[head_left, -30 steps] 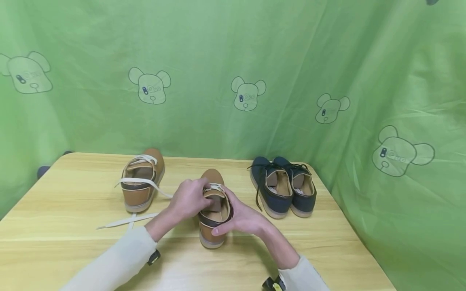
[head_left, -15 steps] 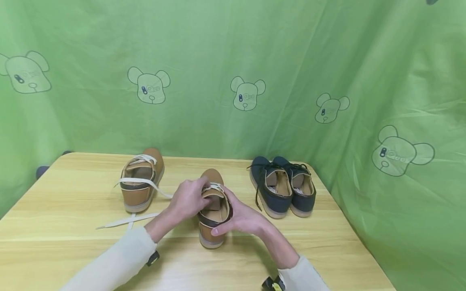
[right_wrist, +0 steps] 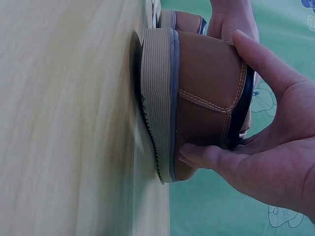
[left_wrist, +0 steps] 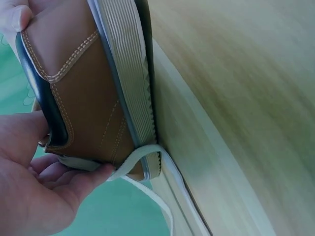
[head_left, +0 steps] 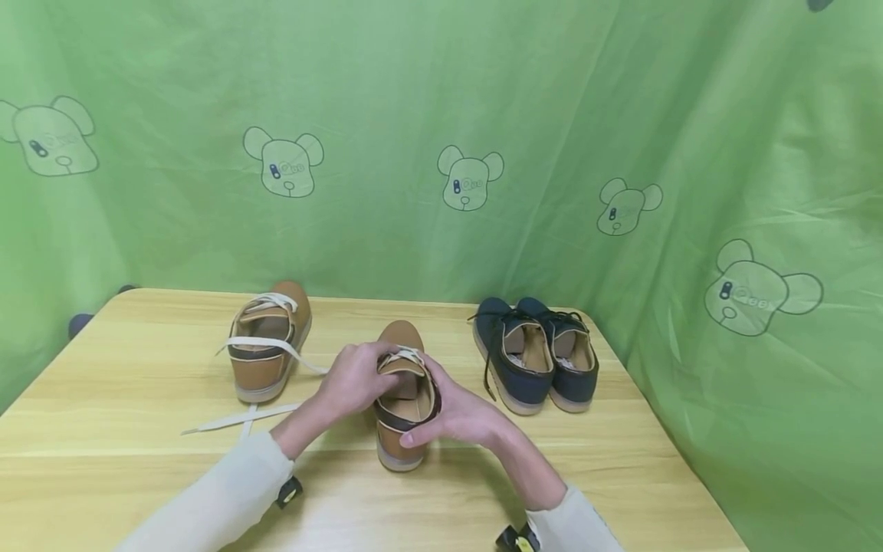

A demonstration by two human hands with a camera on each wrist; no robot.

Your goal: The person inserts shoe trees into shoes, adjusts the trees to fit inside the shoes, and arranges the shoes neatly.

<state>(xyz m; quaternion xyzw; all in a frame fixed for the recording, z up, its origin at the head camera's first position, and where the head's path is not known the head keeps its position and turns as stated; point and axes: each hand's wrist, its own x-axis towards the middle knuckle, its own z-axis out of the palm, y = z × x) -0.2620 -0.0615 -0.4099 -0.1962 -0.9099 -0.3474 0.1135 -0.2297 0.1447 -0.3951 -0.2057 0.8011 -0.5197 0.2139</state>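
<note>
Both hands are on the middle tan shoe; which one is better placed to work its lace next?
Probably the left hand: its fingers sit at the lace, while the right hand cups the tan shoe heel, steadying it.

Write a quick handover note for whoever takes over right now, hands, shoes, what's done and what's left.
Left hand: fingers at the laces of the middle tan shoe, which stands on the table.
Right hand: grips that shoe's heel, thumb on the collar.
Second tan shoe: back left, its lace loose across the table.
Dark blue pair: side by side, back right.
Done: whether the middle shoe is tied can't be told.
Left: probably the second shoe's lace.
</note>
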